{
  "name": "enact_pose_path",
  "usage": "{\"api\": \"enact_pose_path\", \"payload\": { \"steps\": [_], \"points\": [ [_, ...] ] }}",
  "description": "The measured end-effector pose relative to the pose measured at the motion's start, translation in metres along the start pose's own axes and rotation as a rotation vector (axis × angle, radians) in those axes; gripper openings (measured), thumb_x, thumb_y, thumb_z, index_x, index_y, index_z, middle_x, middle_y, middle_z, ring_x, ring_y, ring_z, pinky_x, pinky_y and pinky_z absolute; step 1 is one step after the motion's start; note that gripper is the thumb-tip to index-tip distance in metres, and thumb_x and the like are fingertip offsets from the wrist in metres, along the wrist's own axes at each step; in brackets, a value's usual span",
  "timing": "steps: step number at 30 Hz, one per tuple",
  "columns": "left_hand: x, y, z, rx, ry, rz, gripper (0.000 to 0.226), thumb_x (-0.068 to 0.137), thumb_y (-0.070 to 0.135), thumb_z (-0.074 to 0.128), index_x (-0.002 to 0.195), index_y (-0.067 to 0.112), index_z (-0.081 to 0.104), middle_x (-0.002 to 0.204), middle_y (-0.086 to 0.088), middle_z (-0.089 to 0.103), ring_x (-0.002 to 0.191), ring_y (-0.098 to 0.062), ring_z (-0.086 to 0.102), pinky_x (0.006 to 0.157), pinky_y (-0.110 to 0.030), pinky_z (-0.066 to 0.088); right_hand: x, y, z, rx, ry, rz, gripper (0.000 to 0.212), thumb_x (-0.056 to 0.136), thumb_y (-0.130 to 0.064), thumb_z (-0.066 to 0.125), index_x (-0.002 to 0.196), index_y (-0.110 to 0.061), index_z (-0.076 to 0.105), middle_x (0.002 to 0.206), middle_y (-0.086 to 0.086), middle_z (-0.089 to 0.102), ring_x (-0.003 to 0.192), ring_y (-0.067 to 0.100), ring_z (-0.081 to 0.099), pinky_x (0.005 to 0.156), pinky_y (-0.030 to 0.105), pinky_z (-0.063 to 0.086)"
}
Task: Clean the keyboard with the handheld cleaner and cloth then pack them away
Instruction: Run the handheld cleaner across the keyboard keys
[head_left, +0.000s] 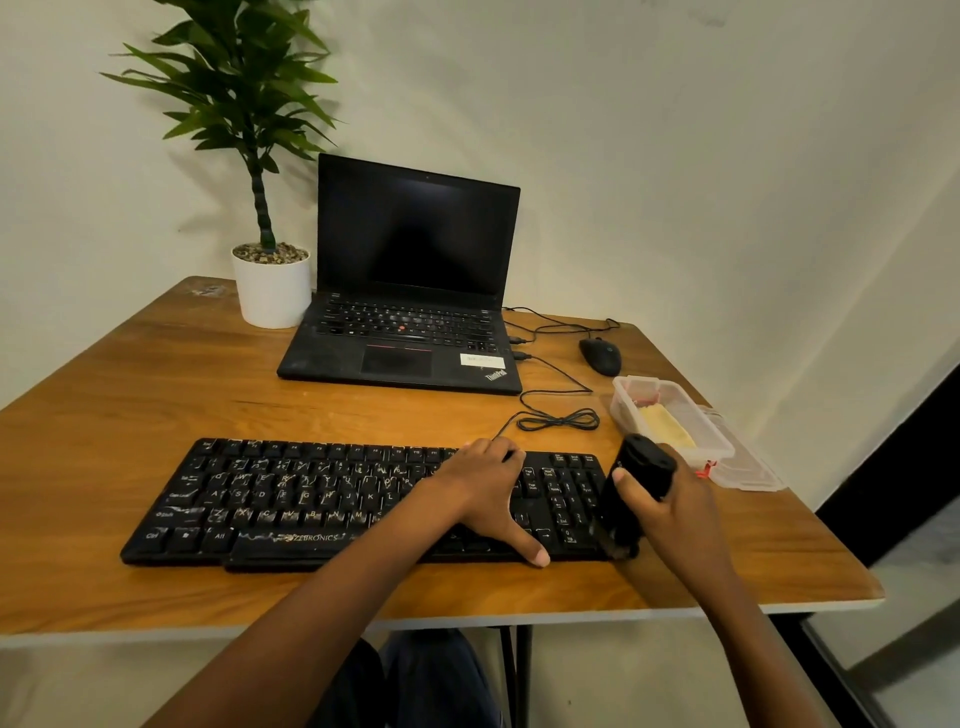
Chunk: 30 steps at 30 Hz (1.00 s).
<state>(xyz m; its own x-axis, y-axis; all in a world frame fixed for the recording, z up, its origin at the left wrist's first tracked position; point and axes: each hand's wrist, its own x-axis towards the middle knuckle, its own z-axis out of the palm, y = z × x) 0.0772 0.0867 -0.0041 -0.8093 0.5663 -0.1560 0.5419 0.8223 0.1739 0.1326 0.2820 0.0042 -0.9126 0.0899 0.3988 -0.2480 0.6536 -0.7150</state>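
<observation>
A black dusty keyboard (291, 499) lies near the front edge of the wooden table (156, 395). My left hand (488, 493) rests on the keyboard's right part, fingers spread, thumb at its front edge. My right hand (670, 504) grips the black handheld cleaner (636, 488), tilted with its nozzle down at the keyboard's right front corner. A yellow cloth (667, 428) lies inside a clear plastic box (722, 441) to the right of the keyboard.
An open black laptop (410, 291) stands behind the keyboard, a potted plant (270, 280) to its left. A black mouse (601, 356) and coiled cables (558, 418) lie at the right. The box's lid (753, 467) lies beside it near the table's right edge.
</observation>
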Motion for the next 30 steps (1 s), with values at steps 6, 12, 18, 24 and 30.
{"api": "enact_pose_path", "payload": {
  "steps": [6, 12, 18, 24, 30],
  "points": [
    [0.0, 0.0, 0.0, 0.0, 0.0, -0.003, 0.118, 0.066, 0.071, 0.064, 0.149, 0.008, 0.007, 0.156, -0.003, 0.006, 0.142, -0.025, 0.008, 0.115, -0.038, 0.012, 0.011, 0.002, 0.017, 0.094, 0.118, 0.044, 0.023, 0.086, -0.021, 0.061, 0.106, -0.02, 0.05, 0.087, -0.018, 0.055, 0.083, -0.002, 0.054, 0.066, 0.013, 0.043],
    [0.0, 0.0, -0.001, -0.002, -0.005, 0.0, 0.118, 0.066, 0.071, 0.064, 0.149, 0.008, 0.008, 0.156, -0.005, 0.007, 0.142, -0.026, 0.008, 0.116, -0.039, 0.013, -0.011, 0.0, 0.001, 0.044, 0.026, 0.138, 0.011, 0.087, -0.016, 0.06, 0.09, -0.022, 0.052, 0.076, -0.014, 0.055, 0.07, -0.002, 0.053, 0.051, 0.012, 0.043],
    [0.0, 0.0, 0.0, -0.01, -0.001, -0.003, 0.119, 0.066, 0.071, 0.065, 0.149, 0.008, 0.007, 0.156, -0.004, 0.007, 0.142, -0.025, 0.008, 0.116, -0.039, 0.013, 0.008, -0.007, 0.006, 0.061, 0.134, 0.131, 0.014, 0.087, -0.02, 0.059, 0.096, -0.022, 0.049, 0.079, -0.014, 0.054, 0.075, 0.001, 0.054, 0.059, 0.018, 0.045],
    [0.0, 0.0, -0.001, -0.005, 0.003, -0.004, 0.119, 0.065, 0.071, 0.065, 0.149, 0.009, 0.009, 0.156, -0.004, 0.008, 0.142, -0.025, 0.01, 0.115, -0.039, 0.015, -0.012, -0.001, 0.001, 0.092, 0.0, 0.129, 0.014, 0.087, -0.015, 0.06, 0.099, -0.018, 0.053, 0.081, -0.014, 0.056, 0.075, -0.001, 0.055, 0.054, 0.009, 0.047],
    [0.0, 0.0, 0.0, -0.003, -0.002, -0.003, 0.119, 0.065, 0.071, 0.065, 0.149, 0.008, 0.008, 0.156, -0.004, 0.007, 0.142, -0.026, 0.009, 0.116, -0.04, 0.014, 0.013, -0.011, -0.008, 0.136, 0.054, 0.134, 0.012, 0.088, -0.017, 0.058, 0.092, -0.024, 0.048, 0.081, -0.013, 0.054, 0.077, 0.002, 0.052, 0.063, 0.018, 0.044]
  ]
}}
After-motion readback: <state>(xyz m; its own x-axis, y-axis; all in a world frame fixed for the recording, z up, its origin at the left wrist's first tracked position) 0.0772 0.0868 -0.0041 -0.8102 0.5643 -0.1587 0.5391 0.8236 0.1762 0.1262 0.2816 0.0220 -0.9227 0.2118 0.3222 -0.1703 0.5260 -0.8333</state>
